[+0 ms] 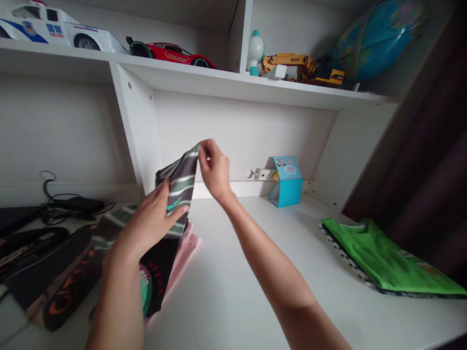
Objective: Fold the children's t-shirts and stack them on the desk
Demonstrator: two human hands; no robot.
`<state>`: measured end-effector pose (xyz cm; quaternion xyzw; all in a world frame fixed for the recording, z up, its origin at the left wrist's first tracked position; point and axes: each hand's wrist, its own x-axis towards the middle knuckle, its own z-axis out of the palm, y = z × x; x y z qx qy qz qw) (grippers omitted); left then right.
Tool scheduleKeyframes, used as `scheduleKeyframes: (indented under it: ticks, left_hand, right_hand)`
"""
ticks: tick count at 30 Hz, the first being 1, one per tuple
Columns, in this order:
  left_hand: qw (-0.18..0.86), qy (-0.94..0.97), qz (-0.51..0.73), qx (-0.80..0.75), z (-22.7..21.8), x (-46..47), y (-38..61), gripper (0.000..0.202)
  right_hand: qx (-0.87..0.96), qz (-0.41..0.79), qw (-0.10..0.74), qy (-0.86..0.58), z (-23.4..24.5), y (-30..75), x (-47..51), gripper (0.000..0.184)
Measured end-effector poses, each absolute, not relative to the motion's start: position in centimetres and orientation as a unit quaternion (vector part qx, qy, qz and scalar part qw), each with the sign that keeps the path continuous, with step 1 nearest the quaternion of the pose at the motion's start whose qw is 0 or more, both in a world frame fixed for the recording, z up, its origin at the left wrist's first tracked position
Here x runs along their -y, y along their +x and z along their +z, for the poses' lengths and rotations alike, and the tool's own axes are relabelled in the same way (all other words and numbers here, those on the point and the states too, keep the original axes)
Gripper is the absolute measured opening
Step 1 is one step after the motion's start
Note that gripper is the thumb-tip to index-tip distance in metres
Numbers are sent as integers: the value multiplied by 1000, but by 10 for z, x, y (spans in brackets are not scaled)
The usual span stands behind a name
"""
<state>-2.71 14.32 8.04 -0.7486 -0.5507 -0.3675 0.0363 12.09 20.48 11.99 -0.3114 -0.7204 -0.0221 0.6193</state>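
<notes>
Taking the view as a clock face, the striped garment (187, 177) is just off the middle toward nine o'clock, with its upper part raised above the white surface (237, 282). The right hand (216, 170), very near the centre, pinches its top corner between thumb and fingers. The left hand (155, 211), between eight and nine o'clock, is spread, its thumb well apart from the fingers, and it touches the striped cloth. At about half past seven lies a black garment (162, 265) with the red letters "NEZHA", and a pink cloth (185, 252) shows along its edge. Farther at eight o'clock there is dark fabric with orange lettering (69, 291), and toward nine o'clock some black cables (65, 198) lie. Near four o'clock a folded green T-shirt (383, 257) rests upon a black-and-white checked cloth (346, 259). A blue desk calendar (288, 167) stands at three o'clock. On the shelf (204, 77) above are a white toy police car (63, 31) at ten o'clock, a red toy racing car (171, 52) at eleven, a yellow toy excavator (292, 60) past one, and a globe (379, 41) at two.
</notes>
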Motion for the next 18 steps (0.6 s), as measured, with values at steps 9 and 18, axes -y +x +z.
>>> scheduleKeyframes:
  ticks: [9, 18]
  left_hand:
    - [34, -779, -420, 464, 56, -177, 44, 30]
    - [-80, -846, -21, 526, -28, -213, 66, 47]
  right_hand:
    - [649, -187, 631, -383, 147, 303, -144, 16]
    - [681, -79, 295, -666, 14, 399, -119, 22]
